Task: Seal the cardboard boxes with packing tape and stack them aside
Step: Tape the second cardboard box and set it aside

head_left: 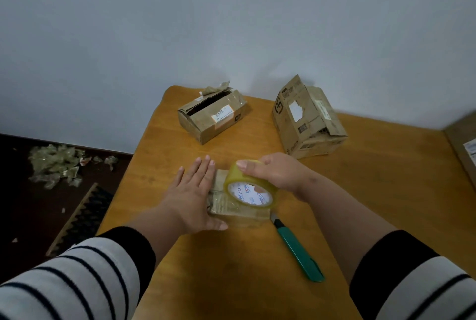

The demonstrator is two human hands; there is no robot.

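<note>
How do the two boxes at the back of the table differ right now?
The left box lies low and flat, while the right box stands taller and leans. The left box gapes along its top, with a flap and crumpled tape sticking up; the right box has one flap pointing up and the others folded over. The left box carries an intact label; the right box shows a torn white patch. Both are worn brown cardboard, untouched on the table.

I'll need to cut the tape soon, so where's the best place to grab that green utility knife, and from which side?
Grip the green utility knife around the middle of its handle, coming from above on the right. It lies flat on the table, blade end pointing toward the small box, so the near end is probably safest.
</note>
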